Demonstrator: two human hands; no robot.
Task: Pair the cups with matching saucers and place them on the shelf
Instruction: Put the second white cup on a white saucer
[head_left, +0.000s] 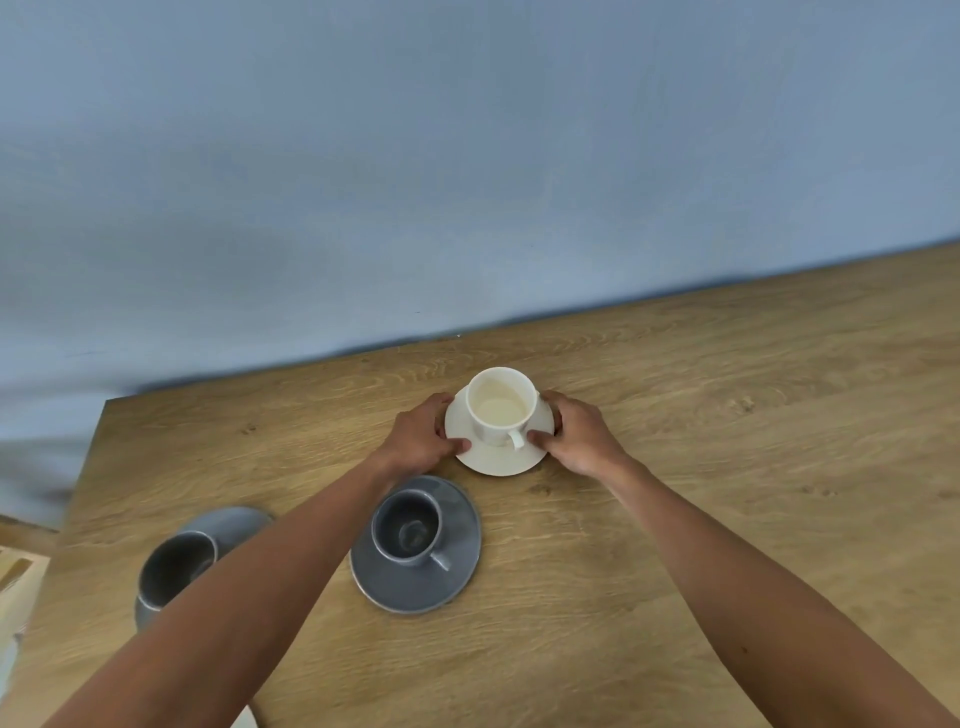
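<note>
A white cup stands upright on a white saucer at the far middle of the wooden table. My left hand grips the saucer's left rim and my right hand grips its right rim. Nearer to me, a grey cup sits on a grey saucer. At the left, a second grey cup rests on another grey saucer, partly hidden by my left forearm.
A blue wall runs behind the table's far edge. The table's left edge is near the second grey set, with a pale wooden object beyond it at the frame's left.
</note>
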